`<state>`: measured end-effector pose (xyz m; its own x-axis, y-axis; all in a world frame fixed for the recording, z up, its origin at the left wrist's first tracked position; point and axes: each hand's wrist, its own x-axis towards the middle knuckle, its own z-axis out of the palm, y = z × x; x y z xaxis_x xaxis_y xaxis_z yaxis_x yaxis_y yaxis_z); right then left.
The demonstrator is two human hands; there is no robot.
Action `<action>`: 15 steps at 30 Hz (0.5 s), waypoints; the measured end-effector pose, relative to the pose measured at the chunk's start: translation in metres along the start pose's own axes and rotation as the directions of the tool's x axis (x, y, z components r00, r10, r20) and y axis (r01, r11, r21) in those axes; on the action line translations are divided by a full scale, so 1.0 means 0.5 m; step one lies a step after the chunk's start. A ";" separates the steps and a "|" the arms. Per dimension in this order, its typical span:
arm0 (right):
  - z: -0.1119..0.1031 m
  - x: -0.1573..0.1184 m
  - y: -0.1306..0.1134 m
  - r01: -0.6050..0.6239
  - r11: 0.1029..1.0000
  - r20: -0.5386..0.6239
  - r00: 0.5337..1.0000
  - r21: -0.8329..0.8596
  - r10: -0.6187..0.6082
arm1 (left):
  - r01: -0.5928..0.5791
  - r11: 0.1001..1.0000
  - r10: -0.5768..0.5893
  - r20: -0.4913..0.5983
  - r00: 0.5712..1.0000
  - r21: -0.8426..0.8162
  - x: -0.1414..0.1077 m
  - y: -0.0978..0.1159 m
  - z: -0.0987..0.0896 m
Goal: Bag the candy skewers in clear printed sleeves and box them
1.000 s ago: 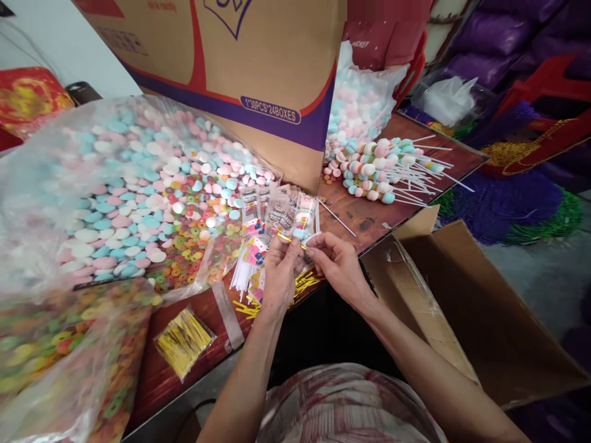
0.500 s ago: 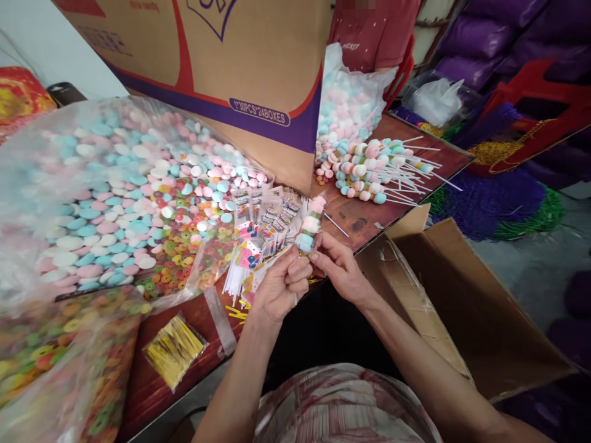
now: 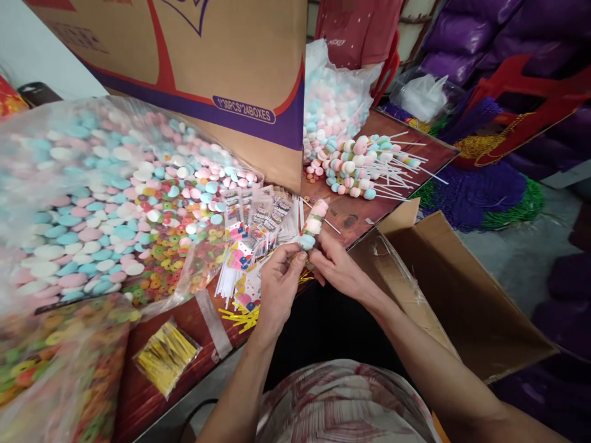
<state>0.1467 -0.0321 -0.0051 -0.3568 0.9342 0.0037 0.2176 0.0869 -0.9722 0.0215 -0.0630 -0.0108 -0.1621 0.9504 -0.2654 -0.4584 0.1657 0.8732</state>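
Pastel marshmallow skewer in its clear plastic sleeve point(image 3: 313, 224), a second ago loose with a gold twist tie at its base, now stands upright above the wooden table edge point(image 3: 369, 215), left hand point(image 3: 277, 283) and right hand point(image 3: 337, 267) both pinching its neck.

hands: 2 (left hand point(image 3: 277, 284) 6 o'clock, right hand point(image 3: 337, 267)) | cardboard boxes: 2 (printed box point(image 3: 198, 67) 12 o'clock, open box point(image 3: 443, 289) 4 o'clock) | twist-tie packet point(image 3: 165, 357): 1, 8 o'clock

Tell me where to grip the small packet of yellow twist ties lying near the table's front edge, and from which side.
Pinch the yellow twist-tie packet at its near corner by the table edge, coming from the person's side. It lies flat, apart from the other things, with that corner facing the edge, so fingers could likely slide under there. The left hand is nearest.
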 end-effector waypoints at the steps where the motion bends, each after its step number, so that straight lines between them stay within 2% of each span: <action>1: 0.000 -0.002 0.001 -0.035 0.998 0.009 0.999 0.057 0.035 | 0.021 0.999 -0.020 0.017 1.000 -0.026 0.003 0.002 0.000; 3: 0.001 -0.009 0.008 -0.027 0.996 -0.024 0.999 0.080 0.029 | 0.120 0.985 -0.115 0.046 0.992 -0.122 0.011 0.008 0.000; 4: 0.003 -0.013 0.013 0.018 0.999 -0.065 0.998 0.044 -0.015 | 0.187 0.966 -0.180 0.056 0.982 -0.178 0.014 0.012 0.000; 5: 0.003 -0.017 0.018 0.084 0.996 -0.109 0.990 -0.020 -0.085 | 0.250 0.942 -0.240 0.070 0.968 -0.223 0.017 0.015 0.001; 7: 0.002 -0.024 0.028 0.244 0.949 -0.162 0.947 -0.199 -0.277 | 0.345 0.895 -0.330 0.100 0.939 -0.282 0.021 0.022 0.000; 10: -0.009 -0.027 0.041 0.409 0.800 -0.122 0.855 -0.438 -0.504 | 0.444 0.826 -0.425 0.132 0.895 -0.348 0.022 0.029 -0.001; 13: -0.024 -0.021 0.047 0.438 0.690 -0.064 0.817 -0.577 -0.572 | 0.495 0.781 -0.473 0.157 0.867 -0.380 0.020 0.030 -0.001; 15: -0.031 -0.015 0.044 0.452 0.643 -0.046 0.796 -0.618 -0.604 | 0.502 0.775 -0.472 0.176 0.864 -0.385 0.016 0.030 0.005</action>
<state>0.1682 -0.0318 -0.0229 -0.3731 0.7069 0.6009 0.5400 0.6922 -0.4789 0.0156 -0.0524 0.0011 0.2303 0.7890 -0.5697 -0.7725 0.5042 0.3861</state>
